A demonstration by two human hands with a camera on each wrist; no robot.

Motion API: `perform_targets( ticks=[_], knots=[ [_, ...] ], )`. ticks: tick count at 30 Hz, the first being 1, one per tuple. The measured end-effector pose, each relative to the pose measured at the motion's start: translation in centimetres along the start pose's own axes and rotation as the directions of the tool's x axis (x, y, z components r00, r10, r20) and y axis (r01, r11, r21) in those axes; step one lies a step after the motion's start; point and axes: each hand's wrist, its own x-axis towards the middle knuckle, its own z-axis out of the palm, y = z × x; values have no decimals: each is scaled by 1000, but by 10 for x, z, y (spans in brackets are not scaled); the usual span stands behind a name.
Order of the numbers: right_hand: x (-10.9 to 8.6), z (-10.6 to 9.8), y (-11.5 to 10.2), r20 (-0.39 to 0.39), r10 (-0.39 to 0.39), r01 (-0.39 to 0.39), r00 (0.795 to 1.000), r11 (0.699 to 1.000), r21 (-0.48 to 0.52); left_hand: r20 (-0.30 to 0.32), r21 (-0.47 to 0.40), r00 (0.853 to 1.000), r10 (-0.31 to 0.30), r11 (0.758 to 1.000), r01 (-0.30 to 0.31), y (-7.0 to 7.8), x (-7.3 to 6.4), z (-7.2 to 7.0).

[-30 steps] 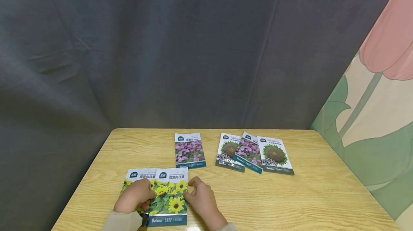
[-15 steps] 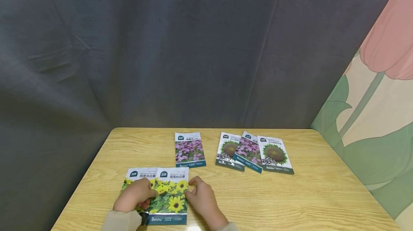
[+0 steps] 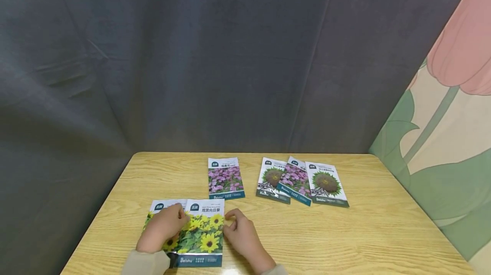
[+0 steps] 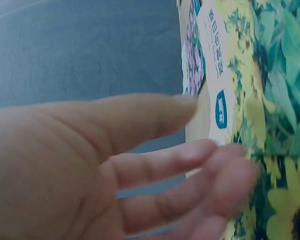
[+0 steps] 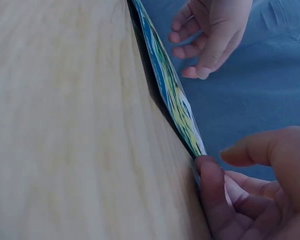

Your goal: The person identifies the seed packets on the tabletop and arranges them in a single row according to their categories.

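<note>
We look down on two bare hands and a pair of seed packets at the near side of a wood-grain table, with 12 o'clock at its far edge.

The yellow-flower packet lies flat and face up, at 9 o'clock from the right hand and toward 4 o'clock from the left hand. At its own 9 o'clock side sits a second yellow-flower packet, partly hidden beneath the left hand; we cannot tell how far the two overlap.

We see the left hand hovering above the pair, its fingers loosely bent and its thumb well apart, gripping nothing. The right hand stands at the first packet's 3 o'clock edge, one fingertip touching it, thumb and forefinger spread with a gap between.

Toward 11 o'clock from the right hand we find a purple-flower packet. Between 1 and 2 o'clock, three more packets sit together: a tilted purple-flower one between two brown-headed sunflower packets. A dark curtain hangs behind, and a tulip-patterned backdrop fills 3 o'clock.
</note>
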Motion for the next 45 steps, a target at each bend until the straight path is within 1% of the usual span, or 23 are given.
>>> perform_targets(
  ticks=[2, 4, 6, 8, 10, 12, 16, 19, 21, 23, 27, 29, 31, 34, 37, 40, 45],
  knots=[
    [1, -2, 1, 16, 7, -8, 1000, 999, 54, -66, 13, 997, 31, 999, -30, 3, 2, 0],
    [1, -4, 1, 25, 11, -14, 1000, 995, 102, -132, 16, 989, 72, 997, -70, 7, 4, 0],
    [2, -6, 2, 16, 12, -13, 1000, 992, 126, -188, -14, 977, 101, 994, -105, 11, 7, 0],
    [2, -10, 2, -5, -2, 2, 1000, 992, 125, -242, -45, 962, 127, 989, -142, 16, 9, 1],
    [3, -13, 3, -32, -16, 20, 999, 993, 117, -285, -75, 948, 139, 983, -167, 19, 11, 3],
    [5, -17, 3, -55, -29, 35, 998, 993, 114, -320, -85, 936, 145, 980, -181, 22, 12, 6],
    [9, -24, 3, -101, -64, 71, 993, 995, 66, -368, -132, 920, 135, 972, -195, 24, 14, 13],
    [14, -29, 4, -123, -92, 95, 988, 995, 24, -413, -154, 900, 142, 963, -222, 26, 17, 17],
    [18, -32, 5, -130, -100, 102, 986, 995, 5, -427, -165, 892, 147, 957, -237, 27, 19, 18],
    [22, -36, 6, -136, -107, 104, 985, 994, -25, -410, -199, 900, 149, 948, -248, 29, 23, 17],
    [30, -42, 9, -134, -92, 83, 987, 994, -71, -331, -313, 932, 146, 915, -254, 31, 33, 13],
    [33, -45, 10, -126, -78, 69, 989, 995, -71, -286, -362, 947, 146, 898, -248, 32, 40, 10],
    [36, -48, 10, -112, -65, 59, 992, 997, -59, -244, -384, 959, 145, 894, -233, 34, 46, 8],
    [42, -51, 9, -103, -51, 48, 993, 998, -28, -182, -401, 975, 127, 896, -192, 36, 57, 8],
    [50, -54, 7, -103, -24, 24, 994, 1000, -6, -149, -401, 984, 99, 903, -152, 38, 67, 10],
    [57, -54, 2, -107, 10, -10, 994, 1000, 1, -129, -414, 989, 76, 902, -123, 37, 78, 13],
    [70, -53, -5, -78, 49, -51, 996, 998, -23, -68, -471, 996, 59, 878, -84, 34, 92, 15]
  ],
)
